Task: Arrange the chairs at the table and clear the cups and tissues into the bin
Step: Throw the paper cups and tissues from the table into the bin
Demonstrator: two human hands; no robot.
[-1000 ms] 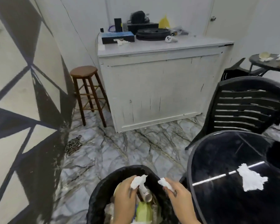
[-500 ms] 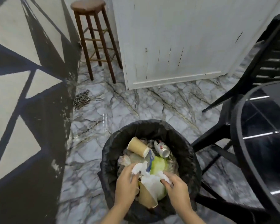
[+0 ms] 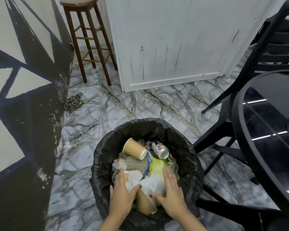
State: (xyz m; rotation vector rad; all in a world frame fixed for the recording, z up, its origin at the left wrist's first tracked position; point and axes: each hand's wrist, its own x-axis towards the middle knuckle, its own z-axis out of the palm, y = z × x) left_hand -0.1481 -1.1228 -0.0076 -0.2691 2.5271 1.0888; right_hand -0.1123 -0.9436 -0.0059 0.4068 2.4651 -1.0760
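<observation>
A bin [image 3: 105, 147] lined with a black bag stands on the marble floor below me. Inside lie a tan paper cup [image 3: 134, 148], a drink can [image 3: 160, 149], a yellow-green wrapper [image 3: 157, 167], white tissues [image 3: 147, 182] and a second tan cup [image 3: 144, 203] near the front rim. My left hand [image 3: 123, 193] and my right hand [image 3: 171, 193] are spread flat over the tissues with straight fingers, holding nothing. A black chair [image 3: 274, 52] stands at the right behind the round black table [image 3: 250, 130].
A white cabinet [image 3: 173, 39] faces me across the floor, with a wooden stool [image 3: 87, 35] to its left. A coiled chain [image 3: 73, 103] lies by the patterned wall [image 3: 15, 114] on the left. Black table legs [image 3: 215, 142] cross the floor right of the bin.
My view tilted down to the bin. Both hands held a tissue each before; now the tissues lie in the bin and my fingers are spread flat over them.
</observation>
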